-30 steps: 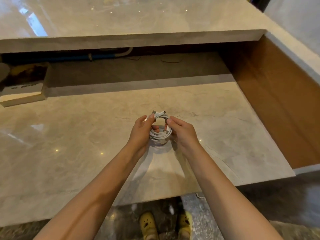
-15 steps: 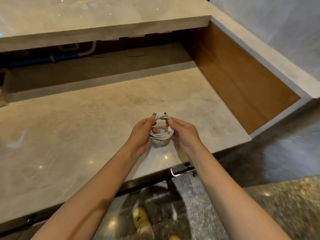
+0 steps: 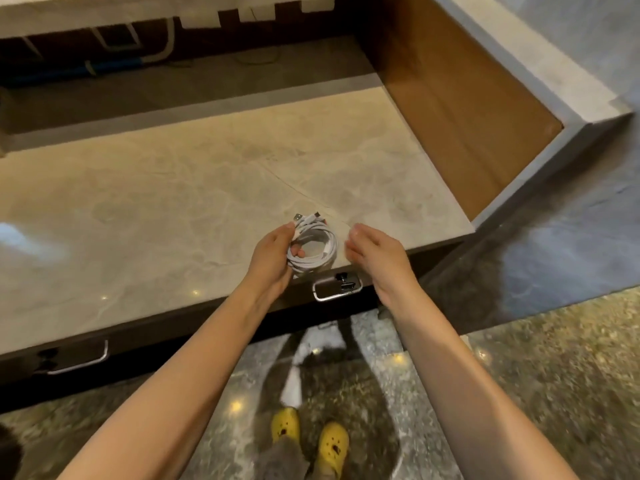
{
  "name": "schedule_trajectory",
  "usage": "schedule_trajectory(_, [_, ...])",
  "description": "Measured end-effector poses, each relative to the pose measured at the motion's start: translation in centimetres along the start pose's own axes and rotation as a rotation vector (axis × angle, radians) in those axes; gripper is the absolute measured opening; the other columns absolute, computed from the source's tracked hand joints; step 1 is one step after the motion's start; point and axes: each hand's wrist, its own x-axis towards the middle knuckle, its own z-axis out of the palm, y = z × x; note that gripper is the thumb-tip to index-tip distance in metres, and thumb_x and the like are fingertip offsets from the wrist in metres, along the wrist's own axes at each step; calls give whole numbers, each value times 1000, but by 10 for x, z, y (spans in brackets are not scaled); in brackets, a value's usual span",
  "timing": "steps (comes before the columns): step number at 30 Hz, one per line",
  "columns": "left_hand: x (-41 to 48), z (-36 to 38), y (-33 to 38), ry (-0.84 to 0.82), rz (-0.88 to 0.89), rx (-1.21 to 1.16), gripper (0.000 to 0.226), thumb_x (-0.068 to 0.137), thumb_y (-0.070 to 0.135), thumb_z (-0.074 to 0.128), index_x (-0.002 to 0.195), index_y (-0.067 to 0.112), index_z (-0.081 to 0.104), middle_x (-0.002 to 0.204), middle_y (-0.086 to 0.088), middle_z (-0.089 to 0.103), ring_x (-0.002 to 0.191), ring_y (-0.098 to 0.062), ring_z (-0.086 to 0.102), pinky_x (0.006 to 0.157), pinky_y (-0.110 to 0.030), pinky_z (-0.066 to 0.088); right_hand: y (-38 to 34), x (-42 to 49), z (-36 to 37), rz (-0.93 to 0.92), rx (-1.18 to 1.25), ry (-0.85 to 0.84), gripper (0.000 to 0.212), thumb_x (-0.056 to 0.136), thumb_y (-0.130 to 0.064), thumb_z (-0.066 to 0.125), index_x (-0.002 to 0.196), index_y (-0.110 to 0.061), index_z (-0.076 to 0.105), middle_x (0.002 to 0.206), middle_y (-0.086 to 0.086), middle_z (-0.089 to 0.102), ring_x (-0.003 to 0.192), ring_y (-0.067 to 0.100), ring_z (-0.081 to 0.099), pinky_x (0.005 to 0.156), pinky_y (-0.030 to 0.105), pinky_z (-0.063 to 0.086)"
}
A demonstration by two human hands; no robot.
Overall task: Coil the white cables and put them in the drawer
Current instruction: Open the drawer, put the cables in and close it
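A coil of white cable [image 3: 317, 249] with its plugs sticking up at the top hangs over the front edge of the marble counter [image 3: 173, 209]. My left hand [image 3: 272, 259] grips the coil's left side, fingers through the loop. My right hand [image 3: 375, 252] is just to the right of the coil, apart from it, fingers slightly curled and holding nothing. Right below the coil, a metal drawer handle [image 3: 337, 289] shows on the dark front under the counter's edge. The drawer looks closed.
A second metal handle [image 3: 81, 362] sits on the dark front at the lower left. A brown wooden side panel [image 3: 460, 109] and a grey ledge [image 3: 540, 60] rise on the right. My feet in yellow clogs [image 3: 310, 436] stand on the speckled floor.
My right hand has let go of the coil and moved off to the right. My left hand keeps the coil. The view has tilted down, showing the drawer fronts and floor.
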Motion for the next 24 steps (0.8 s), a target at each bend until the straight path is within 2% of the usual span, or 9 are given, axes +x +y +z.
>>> schedule_trajectory(3, [7,-1,-2,6,47,55,26,99,13,39,88,2,60,52,-4,55,37,-5,47,42,-16,42,33,-10,-33,-49,61,284,25,95,-15,52,118,-9,58,101,2,64,90,10,63,88,25,52])
schedule_trajectory(6, [13,-4,-5,5,113,127,27,100,16,39,90,5,62,42,4,54,37,-4,47,43,-16,40,89,-3,-42,137,168,460,28,97,-9,46,120,4,55,84,4,59,74,12,57,69,18,53])
schedule_trajectory(7, [15,-7,-6,1,130,144,26,99,18,41,90,6,63,46,3,55,38,-4,47,43,-16,40,106,4,-37,231,214,435,31,97,-11,47,123,6,53,87,6,59,77,16,59,66,16,54])
schedule_trajectory(10, [17,-14,-11,-18,192,252,21,95,22,51,88,7,64,63,-8,57,45,-9,50,47,-22,43,132,26,-19,426,397,219,38,99,-19,43,128,4,46,112,14,55,110,31,58,92,30,49])
schedule_trajectory(13, [16,-17,-12,-58,229,308,14,90,18,59,91,5,62,68,-7,60,50,-9,52,50,-22,45,134,40,-9,391,561,149,25,99,-16,42,108,3,56,101,15,59,89,23,62,87,35,49])
schedule_trajectory(16, [19,-17,-15,26,215,319,38,83,15,68,112,-5,55,92,-14,65,63,-11,60,57,-22,52,138,43,-8,350,657,170,28,98,-10,45,119,6,51,94,14,63,79,21,66,86,38,53])
schedule_trajectory(19, [21,-20,-17,62,208,352,59,79,24,71,125,-4,47,108,-21,61,70,-14,60,60,-24,52,144,40,-10,323,681,142,31,97,-9,45,123,7,49,96,16,63,96,27,64,93,39,50])
schedule_trajectory(21, [20,-19,-17,72,209,365,58,82,28,68,126,-4,47,104,-21,61,64,-11,59,60,-25,51,145,39,-9,324,680,153,31,97,-9,46,123,7,49,102,18,63,104,31,59,95,40,46])
schedule_trajectory(24, [18,-16,-18,111,212,361,46,90,26,59,125,-2,48,83,-13,60,57,-11,56,63,-30,51,150,32,-11,303,670,181,32,96,-10,49,122,7,50,108,22,61,103,31,60,93,39,47])
